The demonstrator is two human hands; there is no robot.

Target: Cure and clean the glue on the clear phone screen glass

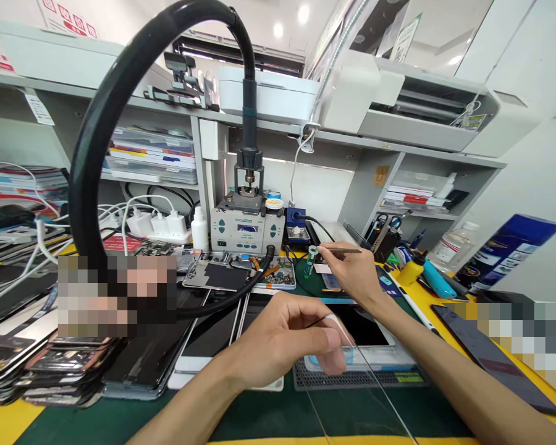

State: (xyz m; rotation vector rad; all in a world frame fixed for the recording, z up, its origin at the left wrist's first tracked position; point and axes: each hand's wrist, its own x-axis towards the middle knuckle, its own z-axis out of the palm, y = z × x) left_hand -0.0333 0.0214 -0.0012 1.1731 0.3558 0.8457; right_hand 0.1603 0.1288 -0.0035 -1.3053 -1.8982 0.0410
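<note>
We record the left hand (301,340) near the middle of the view, above the green work mat (254,420); its thumb and bent fingers are clamped on the upper end of a clear sheet (356,402), which slants down toward the near edge of the bench; we see the mat through it. The right hand (359,278) is farther forward, its thumb and forefinger closed on a slim dark tool (347,250), whose outer end points to the right; the fingertips are just beside a small green tube (308,267) with a pale ring at its top; we cannot tell whether they touch it.

Between the hands and partly behind the left one we note a device with a black screen (364,324); nearer us is a perforated grey base (387,378). At the back stands a hot-air rework station (248,228); a thick black hose (86,161) arches high over the left side and ends at a handle above the station; in front of the station lies an open parts tray (282,278) with small components. Stacked phone panels (143,358) occupy the left; on the right we list a yellow bottle (411,272), a clear bottle (454,247) and a tilted blue can (509,250).
</note>
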